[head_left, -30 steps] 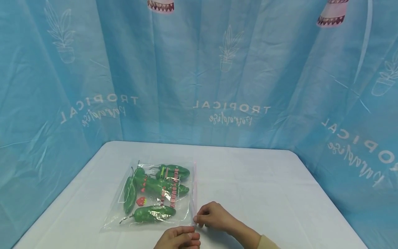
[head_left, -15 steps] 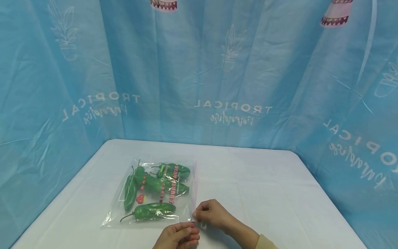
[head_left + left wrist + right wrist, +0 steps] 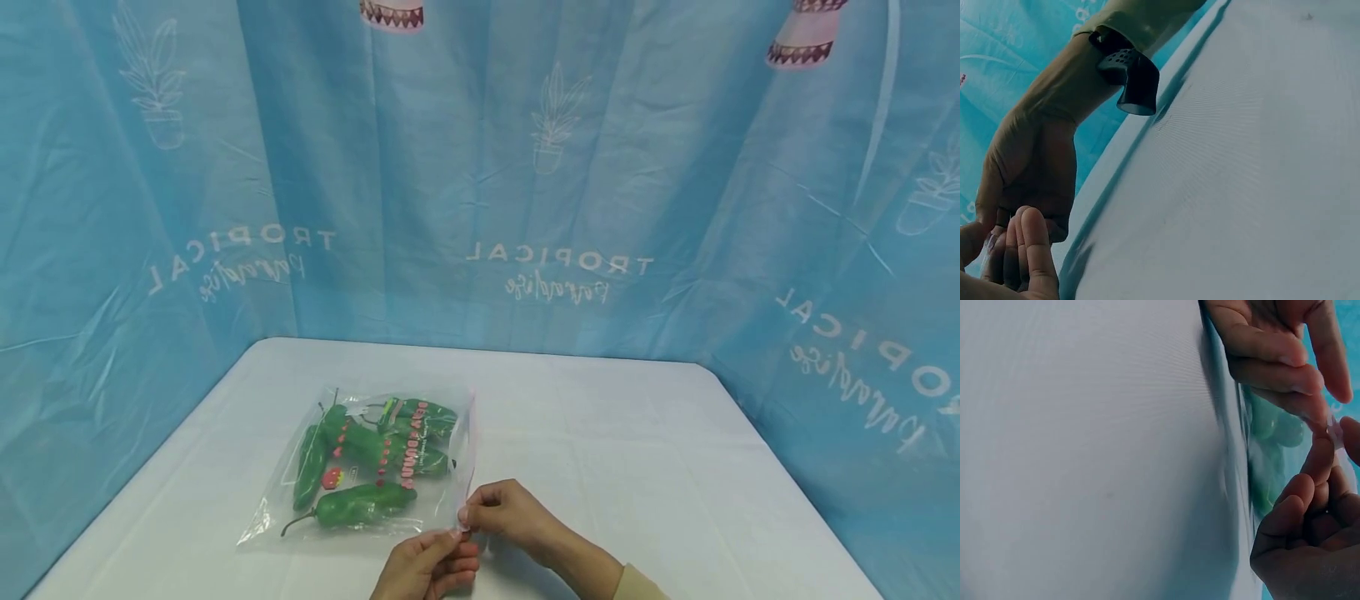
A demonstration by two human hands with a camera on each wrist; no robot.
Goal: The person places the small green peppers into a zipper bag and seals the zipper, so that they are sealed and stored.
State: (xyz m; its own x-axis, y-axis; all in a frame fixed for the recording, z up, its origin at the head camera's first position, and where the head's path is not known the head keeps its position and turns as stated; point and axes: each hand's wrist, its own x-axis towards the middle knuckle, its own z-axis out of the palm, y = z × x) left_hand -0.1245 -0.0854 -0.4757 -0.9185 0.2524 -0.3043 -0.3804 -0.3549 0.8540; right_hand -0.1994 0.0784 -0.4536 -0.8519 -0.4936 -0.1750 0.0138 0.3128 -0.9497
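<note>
A clear zip bag [image 3: 281, 512] with red print lies on the table's left half, several green chili peppers [image 3: 367, 504] inside it. Its pinkish zip edge [image 3: 472, 425] runs along the right side. At the near end of that edge, my right hand [image 3: 510, 517] pinches the strip between thumb and index finger, as the right wrist view also shows with the pink strip [image 3: 1335, 432]. My left hand [image 3: 431, 562] holds the same corner, thumb tip on top and fingers beneath. Both hands' fingertips are nearly together there. Part of the corner is hidden by the fingers.
The white table [image 3: 637, 467] extends to the right and behind the bag. A blue printed curtain [image 3: 480, 208] surrounds its back and sides. A black wrist mount [image 3: 1135, 81] sits on the right forearm in the left wrist view.
My left thumb has moved up onto the bag's near corner, and both hands have shifted slightly left. The zip edge now bends up at that corner, and the peppers have slid a little left.
</note>
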